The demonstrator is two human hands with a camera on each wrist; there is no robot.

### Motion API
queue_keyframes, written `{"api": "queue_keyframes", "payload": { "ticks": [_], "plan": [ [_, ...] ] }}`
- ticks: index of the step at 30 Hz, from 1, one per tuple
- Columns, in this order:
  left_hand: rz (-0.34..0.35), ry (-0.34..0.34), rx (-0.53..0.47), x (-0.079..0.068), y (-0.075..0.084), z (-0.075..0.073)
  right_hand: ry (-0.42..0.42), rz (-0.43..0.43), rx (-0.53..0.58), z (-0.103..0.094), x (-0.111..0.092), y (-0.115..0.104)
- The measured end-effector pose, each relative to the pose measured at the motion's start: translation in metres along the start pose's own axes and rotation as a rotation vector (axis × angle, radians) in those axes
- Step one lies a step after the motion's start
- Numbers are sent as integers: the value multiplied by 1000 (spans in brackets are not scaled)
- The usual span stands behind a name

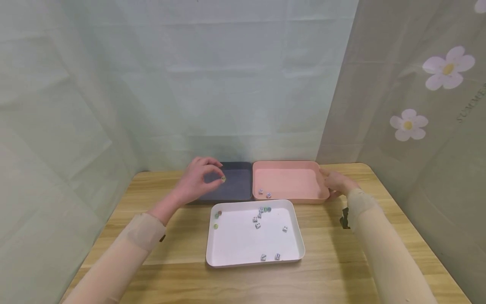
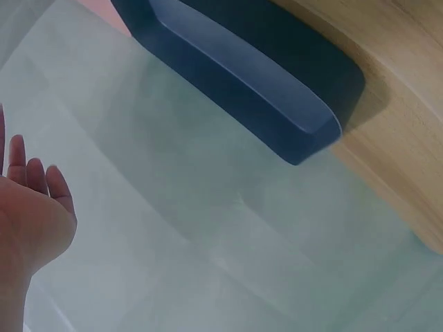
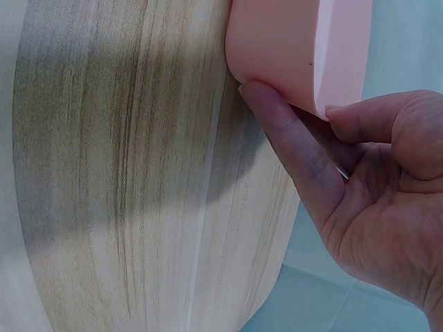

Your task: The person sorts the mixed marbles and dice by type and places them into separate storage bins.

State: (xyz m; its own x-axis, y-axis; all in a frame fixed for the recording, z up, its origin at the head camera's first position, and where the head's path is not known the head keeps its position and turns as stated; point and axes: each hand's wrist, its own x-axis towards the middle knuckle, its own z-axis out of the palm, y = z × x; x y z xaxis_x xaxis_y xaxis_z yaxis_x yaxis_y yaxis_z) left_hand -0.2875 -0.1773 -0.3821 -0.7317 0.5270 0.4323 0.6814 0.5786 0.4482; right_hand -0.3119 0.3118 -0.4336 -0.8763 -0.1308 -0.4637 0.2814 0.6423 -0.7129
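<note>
My left hand [image 1: 199, 178] pinches a small yellow-green round piece [image 1: 223, 179] between thumb and fingertip, above the dark blue tray [image 1: 237, 185]. In the left wrist view the hand [image 2: 31, 207] shows only partly at the left edge and the piece is out of sight. With my right hand [image 1: 339, 182] I hold the right end of the pink tray [image 1: 290, 181]. Close up, the thumb lies on its rim and a finger [image 3: 294, 145] reaches to the underside of the corner. Two white dice [image 1: 265, 194] sit in the pink tray's near left corner.
Nearer to me is a white tray [image 1: 235, 247]. Several dice [image 1: 255, 219] are scattered in it, with small green and brown round pieces [image 1: 217, 215] near its left wall and more by the far wall. Pale curtains [image 1: 228, 84] hang behind the wooden table [image 1: 171, 274].
</note>
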Motion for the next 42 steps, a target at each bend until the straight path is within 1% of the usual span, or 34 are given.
{"api": "queue_keyframes", "payload": {
  "ticks": [9,16,23,27,29,32,36,39,42],
  "plan": [
    [-64,45,43,15,-22,-3,-3,-7,14,-1,-2,-1],
    [-176,42,98,21,-35,-5,-4,1,11,2,-2,-1],
    [-259,45,133,24,-46,-1,18,2,0,6,-5,-2],
    [-319,-9,195,23,-58,4,24,-1,10,5,-3,-2],
    [-343,-52,231,20,-65,7,22,-8,3,5,-2,-2],
    [-380,-103,256,15,-74,14,22,-7,6,4,0,-2],
    [-387,-135,285,6,-82,23,23,-16,23,5,0,-2],
    [-376,-150,314,0,-85,29,18,-18,25,7,0,-1],
    [-392,-170,318,-4,-84,36,24,-6,13,9,-1,0]
  ]
}}
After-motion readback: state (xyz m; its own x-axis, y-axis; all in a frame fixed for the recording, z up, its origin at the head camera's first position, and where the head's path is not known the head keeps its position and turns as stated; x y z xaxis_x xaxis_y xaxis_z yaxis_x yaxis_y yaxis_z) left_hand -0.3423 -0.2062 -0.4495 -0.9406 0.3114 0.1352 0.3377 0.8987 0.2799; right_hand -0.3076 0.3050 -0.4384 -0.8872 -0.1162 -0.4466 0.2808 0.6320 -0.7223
